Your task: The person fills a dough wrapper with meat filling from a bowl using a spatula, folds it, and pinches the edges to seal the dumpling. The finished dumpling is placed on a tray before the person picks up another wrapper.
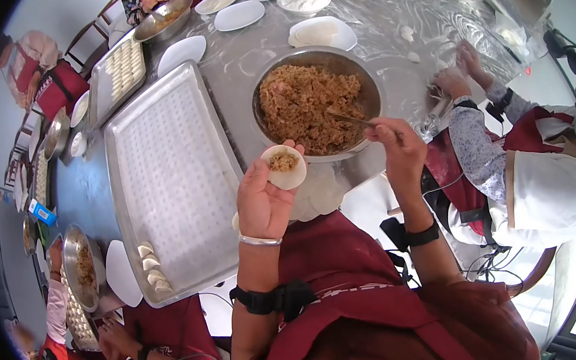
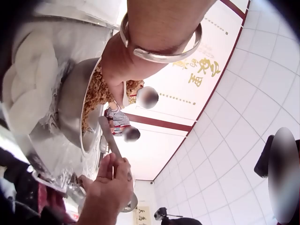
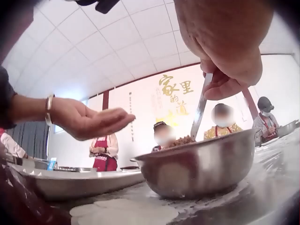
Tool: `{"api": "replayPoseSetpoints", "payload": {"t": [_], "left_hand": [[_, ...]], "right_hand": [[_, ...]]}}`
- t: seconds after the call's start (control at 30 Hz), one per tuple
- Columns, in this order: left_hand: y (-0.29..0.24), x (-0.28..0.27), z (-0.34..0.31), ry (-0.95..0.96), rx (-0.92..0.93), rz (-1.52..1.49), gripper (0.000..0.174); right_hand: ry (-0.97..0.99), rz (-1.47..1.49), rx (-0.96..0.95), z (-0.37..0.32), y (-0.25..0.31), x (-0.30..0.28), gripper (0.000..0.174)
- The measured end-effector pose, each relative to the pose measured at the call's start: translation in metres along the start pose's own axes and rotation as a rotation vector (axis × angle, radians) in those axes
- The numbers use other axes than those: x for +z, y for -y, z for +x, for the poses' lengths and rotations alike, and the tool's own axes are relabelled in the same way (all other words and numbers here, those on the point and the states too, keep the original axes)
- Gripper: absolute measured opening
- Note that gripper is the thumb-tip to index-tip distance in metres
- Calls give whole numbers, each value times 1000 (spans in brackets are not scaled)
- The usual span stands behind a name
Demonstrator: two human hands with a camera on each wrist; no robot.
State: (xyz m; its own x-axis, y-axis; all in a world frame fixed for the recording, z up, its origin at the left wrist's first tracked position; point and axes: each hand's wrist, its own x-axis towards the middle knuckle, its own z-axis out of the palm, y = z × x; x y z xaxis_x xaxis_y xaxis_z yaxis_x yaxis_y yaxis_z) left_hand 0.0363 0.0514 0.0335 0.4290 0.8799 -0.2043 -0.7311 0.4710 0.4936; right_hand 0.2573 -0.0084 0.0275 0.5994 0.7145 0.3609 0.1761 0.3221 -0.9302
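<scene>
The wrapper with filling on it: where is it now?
In the head view, the wrapper rests on the left hand, just below the lower-left rim of the metal bowl and right of the large tray.

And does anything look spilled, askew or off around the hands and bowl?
Only the steel table looks messy: white powder, likely flour, is smeared beyond the metal bowl. That seems ordinary here. The bowl stands upright, and the dumpling wrapper rests on the left hand with filling on it.
</scene>
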Motion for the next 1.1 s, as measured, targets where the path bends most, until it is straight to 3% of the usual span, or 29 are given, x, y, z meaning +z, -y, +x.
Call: {"api": "replayPoseSetpoints", "payload": {"t": [0.07, 0.17, 0.33, 0.57, 0.93, 1.03, 1.1], "left_hand": [[-2, 3, 0, 24, -6, -21, 38], [0, 5, -3, -21, -41, -41, 38], [7, 9, -6, -10, -63, -35, 41], [5, 10, -14, 24, -36, 23, 50], [13, -2, -16, 54, -28, 29, 49], [9, -8, -18, 23, -3, 47, 47], [8, -7, -18, 11, 5, 43, 45]], "right_hand": [[-64, 70, 53, 4, -2, -8, 16], [-20, 446, 323, 2, 20, -9, 20], [141, 471, 462, -10, 19, 5, 22], [139, 406, 492, -16, 16, 11, 22], [52, 428, 454, -25, 24, 4, 21], [-83, 209, 316, -10, 20, -8, 21], [-30, -26, 115, 0, 0, -7, 14]]}}
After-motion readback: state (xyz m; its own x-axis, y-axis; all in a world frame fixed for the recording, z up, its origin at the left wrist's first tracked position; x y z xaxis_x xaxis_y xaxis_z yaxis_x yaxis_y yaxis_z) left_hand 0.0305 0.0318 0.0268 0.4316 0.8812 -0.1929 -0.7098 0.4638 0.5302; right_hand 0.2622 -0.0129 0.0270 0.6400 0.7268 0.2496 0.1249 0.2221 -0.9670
